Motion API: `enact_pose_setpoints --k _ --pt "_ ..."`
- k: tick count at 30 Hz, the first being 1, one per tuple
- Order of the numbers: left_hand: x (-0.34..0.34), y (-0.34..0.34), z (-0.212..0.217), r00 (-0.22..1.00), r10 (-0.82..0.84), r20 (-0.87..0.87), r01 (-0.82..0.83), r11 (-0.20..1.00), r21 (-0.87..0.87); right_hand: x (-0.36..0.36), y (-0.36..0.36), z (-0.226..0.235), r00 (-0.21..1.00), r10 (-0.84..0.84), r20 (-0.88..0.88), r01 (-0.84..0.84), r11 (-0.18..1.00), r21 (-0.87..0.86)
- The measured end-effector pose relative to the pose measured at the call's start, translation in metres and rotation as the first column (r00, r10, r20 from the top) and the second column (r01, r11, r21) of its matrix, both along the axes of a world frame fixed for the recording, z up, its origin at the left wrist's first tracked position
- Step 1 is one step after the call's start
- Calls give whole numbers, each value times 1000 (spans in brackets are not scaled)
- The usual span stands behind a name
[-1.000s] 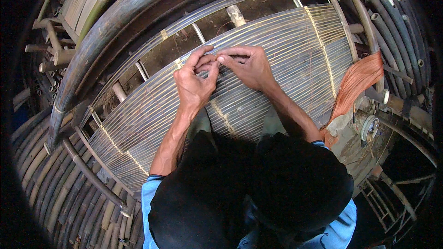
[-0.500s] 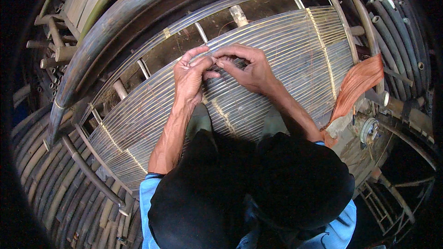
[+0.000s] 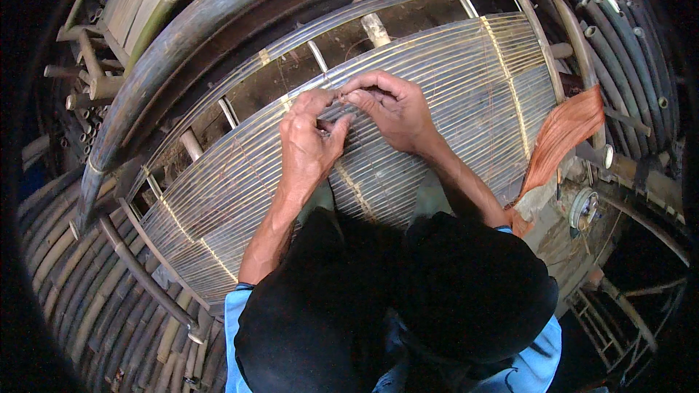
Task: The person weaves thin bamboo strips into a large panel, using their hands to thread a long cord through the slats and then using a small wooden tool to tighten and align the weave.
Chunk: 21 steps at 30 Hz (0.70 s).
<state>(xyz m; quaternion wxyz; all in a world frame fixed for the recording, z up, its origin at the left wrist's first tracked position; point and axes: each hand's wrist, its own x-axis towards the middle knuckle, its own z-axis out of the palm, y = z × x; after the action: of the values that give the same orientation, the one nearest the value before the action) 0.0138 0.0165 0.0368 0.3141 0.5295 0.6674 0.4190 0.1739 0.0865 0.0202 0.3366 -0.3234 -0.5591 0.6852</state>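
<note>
A panel of thin, narrowly spaced bamboo slats spreads out in front of me, crossed by paler bands and thin reddish strands. Both hands meet near its far edge. My left hand has its fingers curled at the slats, the thumb pointing right. Touching or almost touching it, my right hand is closed in a pinch of thumb and forefinger. Whatever lies between the fingertips is too small to make out. A bundle of orange-brown fibre strands hangs at the panel's right end.
A thick dark bamboo pole curves along beyond the panel. Stacked bamboo poles lie at the left and right. A round metal tin sits at the lower right. My knees and dark green footwear are at the panel's near side.
My left hand has turned, its fingers now curled lower and its thumb swung out toward the right hand. The right hand stays nearly in place, still pinched.
</note>
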Motion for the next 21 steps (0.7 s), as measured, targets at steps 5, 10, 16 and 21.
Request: enact_pose_setpoints --k 5,10,16,21 --pt "-1 -1 1 965 -41 -259 96 975 202 4 0 5 1000 -14 28 12 998 69" --pt "-2 -4 26 940 -8 -341 90 970 226 4 -2 12 997 -29 73 23 997 74" --pt "-21 -4 58 962 -266 60 252 952 175 6 -5 20 991 -66 116 47 985 164" --pt "-16 -9 80 777 -348 525 249 935 252 8 -11 35 992 -111 53 81 911 404"
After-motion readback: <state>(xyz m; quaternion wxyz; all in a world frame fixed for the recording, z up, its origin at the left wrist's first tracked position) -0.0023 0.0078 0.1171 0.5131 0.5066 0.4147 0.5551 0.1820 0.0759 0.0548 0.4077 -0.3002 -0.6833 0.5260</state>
